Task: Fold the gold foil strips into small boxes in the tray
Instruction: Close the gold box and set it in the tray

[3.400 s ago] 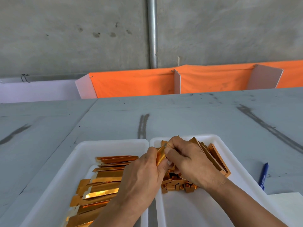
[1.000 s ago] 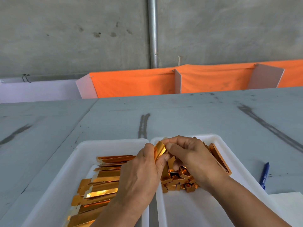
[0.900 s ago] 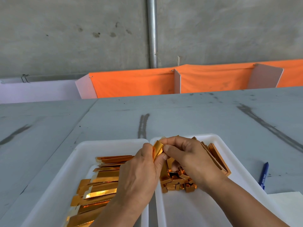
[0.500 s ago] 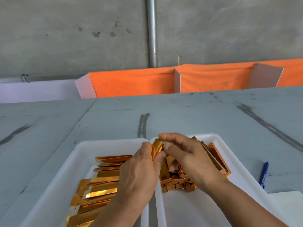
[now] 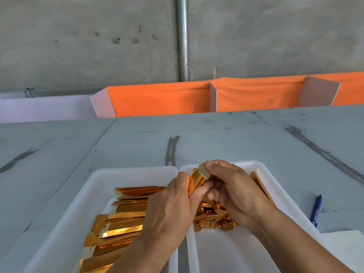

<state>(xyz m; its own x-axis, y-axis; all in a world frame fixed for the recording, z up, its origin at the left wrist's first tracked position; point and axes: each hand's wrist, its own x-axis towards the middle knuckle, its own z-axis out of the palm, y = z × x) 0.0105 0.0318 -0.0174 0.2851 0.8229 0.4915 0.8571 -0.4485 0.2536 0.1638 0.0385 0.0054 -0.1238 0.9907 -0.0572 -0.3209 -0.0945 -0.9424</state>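
Both hands hold one gold foil strip above the gap between two white trays. My left hand pinches its lower part between thumb and fingers. My right hand grips its upper end, where a pale flap shows under the fingertips. The left tray holds a stack of flat gold strips. In the right tray lies a heap of small folded gold boxes, partly hidden by my right hand.
The trays sit side by side on a grey table. A blue pen lies right of the right tray, beside a white sheet. Orange cloth dividers and a concrete wall with a metal pipe stand behind.
The strip has been worked between both hands; my right fingers have shifted up to its top end, and the strip now stands a little higher and more upright.
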